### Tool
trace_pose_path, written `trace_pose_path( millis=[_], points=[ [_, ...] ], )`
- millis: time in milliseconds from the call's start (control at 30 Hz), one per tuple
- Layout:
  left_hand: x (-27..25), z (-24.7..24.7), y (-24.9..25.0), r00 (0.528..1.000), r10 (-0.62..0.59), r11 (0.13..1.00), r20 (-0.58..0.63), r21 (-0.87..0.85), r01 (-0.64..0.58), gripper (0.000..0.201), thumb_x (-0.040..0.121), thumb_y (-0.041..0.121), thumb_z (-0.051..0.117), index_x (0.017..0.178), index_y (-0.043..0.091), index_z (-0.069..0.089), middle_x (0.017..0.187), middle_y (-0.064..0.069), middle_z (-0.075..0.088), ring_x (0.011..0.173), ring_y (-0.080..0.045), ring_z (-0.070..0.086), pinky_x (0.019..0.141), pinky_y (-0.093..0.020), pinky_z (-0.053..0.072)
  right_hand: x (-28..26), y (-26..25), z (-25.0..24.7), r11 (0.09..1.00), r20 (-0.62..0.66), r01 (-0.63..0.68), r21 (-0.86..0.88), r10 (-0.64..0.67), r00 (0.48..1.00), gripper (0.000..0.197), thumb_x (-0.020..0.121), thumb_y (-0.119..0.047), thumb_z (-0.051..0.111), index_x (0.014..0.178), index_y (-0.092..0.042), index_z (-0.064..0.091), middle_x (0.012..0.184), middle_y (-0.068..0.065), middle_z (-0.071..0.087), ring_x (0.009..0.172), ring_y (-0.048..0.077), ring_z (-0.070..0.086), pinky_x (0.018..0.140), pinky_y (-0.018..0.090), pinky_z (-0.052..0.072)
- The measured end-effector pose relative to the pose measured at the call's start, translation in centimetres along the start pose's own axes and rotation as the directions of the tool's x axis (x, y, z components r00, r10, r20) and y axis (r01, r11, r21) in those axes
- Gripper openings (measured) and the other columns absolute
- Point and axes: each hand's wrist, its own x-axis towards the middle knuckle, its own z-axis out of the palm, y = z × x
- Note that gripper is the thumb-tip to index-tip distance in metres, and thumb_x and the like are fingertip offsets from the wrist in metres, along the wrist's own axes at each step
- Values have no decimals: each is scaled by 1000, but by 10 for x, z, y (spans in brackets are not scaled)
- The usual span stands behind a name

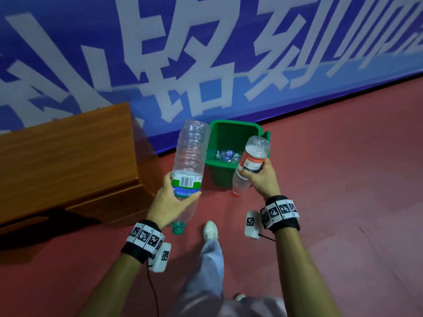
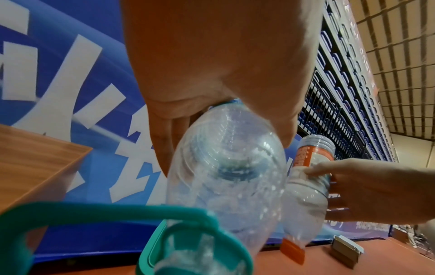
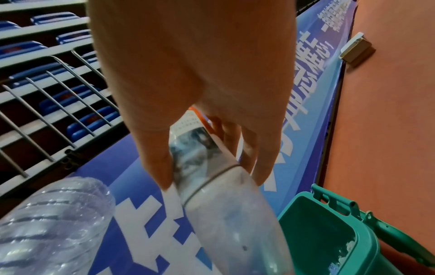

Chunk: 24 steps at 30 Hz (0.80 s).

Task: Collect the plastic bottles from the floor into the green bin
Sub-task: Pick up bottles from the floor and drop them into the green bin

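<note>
Left hand (image 1: 168, 202): fingers and thumb curled round the labelled lower part of the large clear bottle (image 1: 188, 156), held with the green cap (image 1: 178, 228) toward the person and the base pointing far, toward the bin.
Right hand (image 1: 261, 177): wrapped round the red-labelled bottle (image 1: 250, 161), thumb on one side and fingers on the other; its red cap (image 1: 235, 192) points down and near, its base up and far.
Bottles: both held in the air, side by side but apart, just on the near side of the green bin (image 1: 231, 136); the larger one is left of the smaller.
Green bin: stands on the red floor (image 1: 343, 179) against the blue banner (image 1: 206, 53), open at the top, with crushed clear plastic (image 1: 227, 155) lying in its bottom.
Wooden cabinet (image 1: 68, 156): left of the bin, against the same banner.
Wrists: each carries a black band with square black-and-white markers.
Near: one pale trouser leg and a white shoe (image 1: 210, 229) on the floor between the arms.
Far right in the wrist views: rows of blue seats (image 2: 341, 74) behind a metal railing.
</note>
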Motion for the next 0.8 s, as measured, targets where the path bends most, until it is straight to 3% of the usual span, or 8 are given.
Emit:
trace_pose_path(
  millis=[167, 267, 400, 533, 633, 700, 800],
  points=[
    [133, 15, -6, 998, 3, 997, 67, 78, -8, 81, 57, 61, 89, 115, 31, 42, 108, 14, 66, 94, -8, 68, 83, -34, 58, 107, 4, 5, 992, -59, -78, -97, 72, 996, 77, 58, -20, 90, 124, -22, 50, 108, -2, 72, 94, 15, 72, 88, 48, 60],
    [204, 29, 2, 986, 28, 989, 162, 138, -51, 81, 51, 53, 87, 112, 30, 38, 106, 10, 65, 92, -13, 68, 82, -36, 58, 149, 2, -2, 989, -113, -110, -98, 99, 989, 78, 57, -28, 89, 124, -24, 49, 106, -3, 71, 93, 15, 72, 83, 47, 62],
    [295, 51, 13, 958, 5, 961, 287, 263, -84, 87, 47, 61, 81, 113, 29, 35, 111, 6, 62, 97, -19, 66, 84, -40, 57, 199, 9, -5, 985, -215, -169, -29, 159, 964, 67, 66, -24, 92, 121, -19, 54, 106, -3, 72, 94, 13, 71, 86, 38, 60],
    [357, 82, 7, 949, -63, 953, 308, 302, -35, 95, 48, 74, 81, 118, 26, 38, 115, 5, 64, 101, -20, 66, 86, -38, 57, 238, 32, -6, 969, -249, -246, 9, 240, 938, 66, 69, -39, 91, 121, -17, 58, 107, -2, 74, 95, 13, 72, 84, 35, 59],
    [392, 107, -8, 934, -166, 915, 316, 403, 27, 95, 52, 90, 67, 113, 25, 39, 110, 2, 64, 95, -24, 67, 82, -39, 58, 271, 57, -3, 939, -226, -344, 11, 337, 914, 62, 74, -44, 88, 122, -19, 59, 106, -2, 74, 95, 14, 71, 84, 38, 59],
    [409, 118, -20, 916, -228, 890, 330, 452, 59, 89, 56, 90, 65, 109, 24, 38, 107, 0, 64, 91, -25, 67, 81, -41, 59, 295, 70, 3, 910, -185, -414, -3, 406, 895, 55, 76, -46, 86, 118, -19, 62, 102, -2, 74, 92, 16, 72, 82, 40, 60],
    [426, 126, -29, 898, -308, 859, 316, 498, 119, 80, 61, 77, 72, 110, 24, 38, 107, 0, 63, 91, -24, 67, 81, -40, 58, 342, 90, 14, 842, -102, -539, -7, 536, 838, 33, 81, -42, 83, 100, -18, 70, 95, 4, 74, 82, 18, 70, 83, 41, 60]
  ],
)
